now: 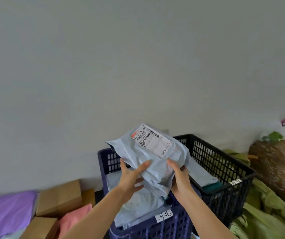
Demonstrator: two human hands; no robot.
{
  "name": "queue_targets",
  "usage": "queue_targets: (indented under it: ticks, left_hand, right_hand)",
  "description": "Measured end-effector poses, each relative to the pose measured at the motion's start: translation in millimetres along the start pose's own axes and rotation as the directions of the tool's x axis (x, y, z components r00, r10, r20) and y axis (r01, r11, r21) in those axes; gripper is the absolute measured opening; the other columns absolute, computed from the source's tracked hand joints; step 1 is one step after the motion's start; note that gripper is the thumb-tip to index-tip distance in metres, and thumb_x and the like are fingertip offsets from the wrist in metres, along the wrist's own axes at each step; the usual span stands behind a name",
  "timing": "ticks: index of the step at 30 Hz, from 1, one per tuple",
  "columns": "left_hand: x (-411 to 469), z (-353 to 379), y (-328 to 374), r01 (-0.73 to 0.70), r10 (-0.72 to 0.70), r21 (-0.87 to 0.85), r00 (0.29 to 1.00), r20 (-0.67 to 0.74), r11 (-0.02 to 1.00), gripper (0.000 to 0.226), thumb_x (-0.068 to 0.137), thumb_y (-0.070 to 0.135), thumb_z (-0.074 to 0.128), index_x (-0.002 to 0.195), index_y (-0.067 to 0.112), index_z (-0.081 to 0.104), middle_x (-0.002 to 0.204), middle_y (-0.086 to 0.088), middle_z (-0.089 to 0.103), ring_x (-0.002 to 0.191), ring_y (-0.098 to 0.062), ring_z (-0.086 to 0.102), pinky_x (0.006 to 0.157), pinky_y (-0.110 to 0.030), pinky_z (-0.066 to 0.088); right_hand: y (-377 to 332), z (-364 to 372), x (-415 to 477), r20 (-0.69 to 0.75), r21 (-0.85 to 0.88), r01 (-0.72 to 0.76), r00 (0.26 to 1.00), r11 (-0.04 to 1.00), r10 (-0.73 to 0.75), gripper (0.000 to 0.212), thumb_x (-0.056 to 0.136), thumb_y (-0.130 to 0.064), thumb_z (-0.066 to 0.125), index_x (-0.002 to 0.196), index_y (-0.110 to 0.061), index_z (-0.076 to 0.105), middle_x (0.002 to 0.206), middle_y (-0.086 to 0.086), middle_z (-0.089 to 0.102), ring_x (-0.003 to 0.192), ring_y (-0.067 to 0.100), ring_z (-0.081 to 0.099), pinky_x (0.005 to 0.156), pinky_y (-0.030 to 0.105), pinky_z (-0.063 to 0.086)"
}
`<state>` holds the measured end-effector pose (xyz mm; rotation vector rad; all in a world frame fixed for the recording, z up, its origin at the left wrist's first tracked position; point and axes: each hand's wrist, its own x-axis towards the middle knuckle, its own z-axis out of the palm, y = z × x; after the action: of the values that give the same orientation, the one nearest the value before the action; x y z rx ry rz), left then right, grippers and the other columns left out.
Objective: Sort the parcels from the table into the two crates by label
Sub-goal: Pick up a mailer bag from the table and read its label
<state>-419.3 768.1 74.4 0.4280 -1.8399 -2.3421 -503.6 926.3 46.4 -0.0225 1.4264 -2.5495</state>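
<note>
parcel: grey parcel (148, 152), label up, held in the air over the blue crate (106, 163)
left hand (129, 175): grips its near left edge, thumb on top
right hand (179, 176): grips its near right edge
black crate (224, 163): just right of the blue one, grey mailer inside
near left: purple bag (10, 211), cardboard boxes (60, 197)

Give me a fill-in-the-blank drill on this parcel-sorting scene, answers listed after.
The left hand and right hand hold the grey parcel with its printed ____ facing up.
The nearer crate is coloured ____.
The farther crate is coloured ____.
The cardboard boxes lie on the ____ side of the picture.
Answers: label, blue, black, left.
</note>
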Motion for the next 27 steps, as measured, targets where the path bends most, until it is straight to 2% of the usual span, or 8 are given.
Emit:
queue_targets:
  ticks: [3, 5, 7, 9, 11, 19, 24, 27]
  left_hand:
    - [19, -10, 5, -0.045, 0.045, 0.003, 0.986, -0.162, 0.999, 0.139, 0.042, 0.056, 0.088, 0.146, 0.050, -0.005, 0.137, -0.007, 0.050, 0.116, -0.032, 0.056, 0.099, -0.055, 0.045]
    - [30, -20, 11, -0.119, 0.136, 0.075, 0.943, -0.302, 0.990, 0.134, 0.038, 0.062, 0.090, 0.145, 0.048, 0.010, 0.139, -0.003, 0.050, 0.119, -0.026, 0.056, 0.100, -0.053, 0.046]
    - [40, -31, 16, -0.158, 0.240, 0.233, 0.893, -0.381, 0.959, 0.124, 0.046, 0.060, 0.089, 0.147, 0.036, 0.020, 0.143, 0.000, 0.045, 0.121, -0.018, 0.053, 0.102, -0.043, 0.045]
    - [48, -39, 23, -0.128, 0.352, 0.490, 0.847, -0.397, 0.862, 0.105, 0.059, 0.063, 0.081, 0.145, 0.019, 0.037, 0.141, 0.003, 0.044, 0.122, -0.012, 0.050, 0.101, -0.030, 0.043]
    - [55, -44, 28, -0.072, 0.402, 0.655, 0.837, -0.370, 0.752, 0.090, 0.059, 0.075, 0.070, 0.129, 0.021, 0.058, 0.128, 0.005, 0.056, 0.114, -0.014, 0.057, 0.093, -0.026, 0.046]
    - [70, -32, 20, 0.135, 0.153, 0.571, 0.891, -0.427, 0.810, 0.022, 0.082, 0.036, 0.074, 0.100, 0.025, 0.069, 0.099, 0.000, 0.071, 0.096, -0.020, 0.066, 0.088, -0.032, 0.052]
    - [66, -27, 0, 0.190, 0.086, 0.518, 0.882, -0.462, 0.834, 0.035, 0.082, 0.036, 0.074, 0.112, 0.022, 0.063, 0.102, 0.001, 0.068, 0.091, -0.015, 0.066, 0.080, -0.026, 0.054]
    - [66, -25, -13, 0.241, 0.047, 0.492, 0.864, -0.502, 0.836, 0.037, 0.083, 0.034, 0.073, 0.116, 0.023, 0.059, 0.101, 0.003, 0.065, 0.090, -0.015, 0.065, 0.079, -0.027, 0.054]
  right_hand:
    - [-7, 1, 27, 0.045, -0.073, -0.021, 0.999, 0.997, 0.024, 0.116, 0.036, -0.044, 0.095, 0.137, -0.017, 0.044, 0.124, 0.009, 0.063, 0.112, 0.029, 0.062, 0.095, 0.053, 0.050]
    - [-11, -5, 46, 0.079, -0.129, -0.014, 0.997, 0.992, 0.025, 0.122, 0.031, -0.049, 0.094, 0.137, -0.019, 0.044, 0.128, 0.007, 0.061, 0.116, 0.028, 0.059, 0.099, 0.053, 0.048]
    - [-14, -11, 59, 0.101, -0.204, -0.031, 0.993, 0.979, 0.053, 0.121, 0.030, -0.052, 0.092, 0.137, -0.021, 0.043, 0.128, 0.005, 0.059, 0.117, 0.026, 0.057, 0.101, 0.052, 0.046]
    - [-17, -16, 70, 0.136, -0.282, -0.045, 0.987, 0.958, 0.087, 0.115, 0.035, -0.052, 0.090, 0.136, -0.024, 0.043, 0.128, 0.003, 0.058, 0.117, 0.024, 0.055, 0.101, 0.051, 0.045]
    - [-19, -19, 78, 0.165, -0.349, -0.066, 0.977, 0.935, 0.131, 0.109, 0.040, -0.053, 0.089, 0.135, -0.027, 0.042, 0.128, 0.002, 0.057, 0.118, 0.023, 0.054, 0.102, 0.052, 0.045]
    - [-12, -26, 112, 0.315, -0.475, -0.082, 0.914, 0.876, 0.256, 0.097, 0.047, -0.056, 0.087, 0.131, -0.029, 0.048, 0.128, -0.003, 0.059, 0.119, 0.020, 0.054, 0.105, 0.051, 0.042]
    - [-3, -34, 125, 0.290, -0.545, -0.144, 0.892, 0.826, 0.347, 0.071, 0.073, -0.048, 0.077, 0.126, -0.016, 0.042, 0.118, 0.003, 0.058, 0.110, 0.021, 0.057, 0.101, 0.047, 0.046]
    - [4, -37, 131, 0.303, -0.599, -0.153, 0.865, 0.786, 0.399, 0.055, 0.085, -0.044, 0.066, 0.124, -0.016, 0.040, 0.115, 0.006, 0.059, 0.103, 0.021, 0.061, 0.084, 0.038, 0.053]
